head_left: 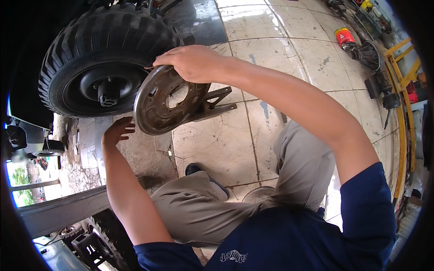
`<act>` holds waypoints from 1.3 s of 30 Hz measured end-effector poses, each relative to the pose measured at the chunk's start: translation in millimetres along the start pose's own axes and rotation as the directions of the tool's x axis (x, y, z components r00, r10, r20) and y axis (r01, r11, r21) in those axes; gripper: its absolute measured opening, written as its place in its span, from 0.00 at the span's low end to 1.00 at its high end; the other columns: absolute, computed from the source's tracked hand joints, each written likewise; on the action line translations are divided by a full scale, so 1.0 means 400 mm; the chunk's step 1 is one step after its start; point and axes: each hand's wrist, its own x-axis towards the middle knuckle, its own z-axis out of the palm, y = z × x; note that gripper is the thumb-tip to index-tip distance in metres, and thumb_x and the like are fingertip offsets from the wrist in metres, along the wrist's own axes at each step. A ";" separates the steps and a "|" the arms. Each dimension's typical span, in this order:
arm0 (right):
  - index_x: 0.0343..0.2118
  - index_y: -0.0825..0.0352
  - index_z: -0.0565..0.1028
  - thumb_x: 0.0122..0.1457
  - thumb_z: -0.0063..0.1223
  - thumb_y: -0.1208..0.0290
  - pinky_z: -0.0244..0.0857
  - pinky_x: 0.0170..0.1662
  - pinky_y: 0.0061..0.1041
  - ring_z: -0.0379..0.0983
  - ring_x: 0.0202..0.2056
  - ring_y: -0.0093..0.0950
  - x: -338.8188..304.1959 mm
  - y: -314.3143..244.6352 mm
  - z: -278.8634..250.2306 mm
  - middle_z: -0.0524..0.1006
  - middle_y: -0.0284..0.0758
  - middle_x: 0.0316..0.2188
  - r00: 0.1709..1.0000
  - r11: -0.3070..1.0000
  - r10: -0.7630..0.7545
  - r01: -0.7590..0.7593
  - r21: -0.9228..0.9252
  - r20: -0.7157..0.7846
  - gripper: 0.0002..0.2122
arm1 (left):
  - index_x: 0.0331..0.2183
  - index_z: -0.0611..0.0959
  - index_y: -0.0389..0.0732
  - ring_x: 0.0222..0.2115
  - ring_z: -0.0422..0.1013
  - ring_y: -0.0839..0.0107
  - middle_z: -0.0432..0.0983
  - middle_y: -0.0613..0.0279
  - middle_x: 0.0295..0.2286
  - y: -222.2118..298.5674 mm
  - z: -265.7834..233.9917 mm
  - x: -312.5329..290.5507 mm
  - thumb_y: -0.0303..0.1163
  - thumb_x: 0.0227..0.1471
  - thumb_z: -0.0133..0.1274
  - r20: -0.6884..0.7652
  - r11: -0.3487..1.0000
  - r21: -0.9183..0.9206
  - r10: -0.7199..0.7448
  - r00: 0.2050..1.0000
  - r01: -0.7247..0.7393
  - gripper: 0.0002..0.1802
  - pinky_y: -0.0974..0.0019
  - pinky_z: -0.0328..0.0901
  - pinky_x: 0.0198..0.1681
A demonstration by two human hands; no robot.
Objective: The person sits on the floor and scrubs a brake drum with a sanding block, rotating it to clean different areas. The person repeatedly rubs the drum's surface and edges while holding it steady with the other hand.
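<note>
A round, brownish metal brake backing plate (156, 100), with a large centre hole and smaller holes around it, is held tilted in front of the wheel. My right hand (192, 62) grips its upper rim, fingers curled over the edge. Beside the plate's lower left edge is my left hand (118, 131), fingers apart and holding nothing; whether a fingertip touches the rim I cannot tell. Behind the plate a dark forked metal bracket (210, 105) sticks out to the right; its join to the plate is hidden.
A large black wheel with a knobby tyre (115, 38) stands at upper left. My legs bend over the tiled floor (217, 149). Along the right are a yellow metal frame (400, 135), a red can (344, 36) and greasy machine parts (368, 54). A grey beam (68, 210) crosses lower left.
</note>
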 end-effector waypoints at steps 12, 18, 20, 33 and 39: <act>0.55 0.62 0.72 0.63 0.33 0.79 0.67 0.57 0.38 0.76 0.48 0.41 0.001 -0.025 -0.030 0.78 0.43 0.47 0.977 0.971 0.195 -0.205 0.125 0.088 0.20 | 0.58 0.70 0.52 0.47 0.73 0.67 0.75 0.65 0.50 -0.030 -0.016 0.059 0.59 0.55 0.52 0.031 0.999 -0.024 0.028 0.999 -0.027 0.35 0.51 0.63 0.49; 0.54 0.62 0.73 0.64 0.33 0.78 0.67 0.56 0.37 0.75 0.50 0.40 0.021 -0.013 -0.047 0.78 0.42 0.48 0.950 0.928 0.261 -0.296 0.226 0.172 0.20 | 0.58 0.70 0.53 0.47 0.73 0.66 0.74 0.62 0.50 0.007 -0.008 0.065 0.62 0.54 0.52 0.007 0.998 0.052 0.035 0.999 -0.036 0.36 0.50 0.65 0.47; 0.55 0.64 0.73 0.67 0.29 0.79 0.65 0.60 0.32 0.73 0.54 0.34 0.025 -0.079 -0.058 0.75 0.40 0.53 0.969 0.951 0.121 -0.176 0.253 0.217 0.19 | 0.58 0.70 0.53 0.47 0.73 0.64 0.74 0.61 0.49 -0.017 -0.007 0.051 0.63 0.53 0.53 0.002 0.998 0.048 0.036 0.999 -0.036 0.37 0.50 0.65 0.48; 0.60 0.61 0.69 0.66 0.32 0.81 0.53 0.67 0.30 0.64 0.62 0.32 0.017 -0.027 -0.053 0.71 0.40 0.59 0.951 0.939 0.186 -0.246 0.241 0.246 0.22 | 0.64 0.62 0.51 0.56 0.68 0.54 0.66 0.50 0.59 0.041 0.025 0.031 0.65 0.57 0.45 0.022 0.988 0.136 0.069 0.997 -0.071 0.42 0.44 0.63 0.57; 0.60 0.68 0.68 0.62 0.32 0.82 0.60 0.62 0.31 0.68 0.59 0.37 0.017 -0.040 -0.064 0.73 0.44 0.56 0.899 0.914 0.364 -0.395 0.089 0.242 0.23 | 0.62 0.66 0.56 0.56 0.68 0.54 0.65 0.50 0.59 0.008 -0.003 0.080 0.64 0.57 0.44 0.036 0.986 0.144 0.074 0.997 -0.078 0.38 0.44 0.64 0.57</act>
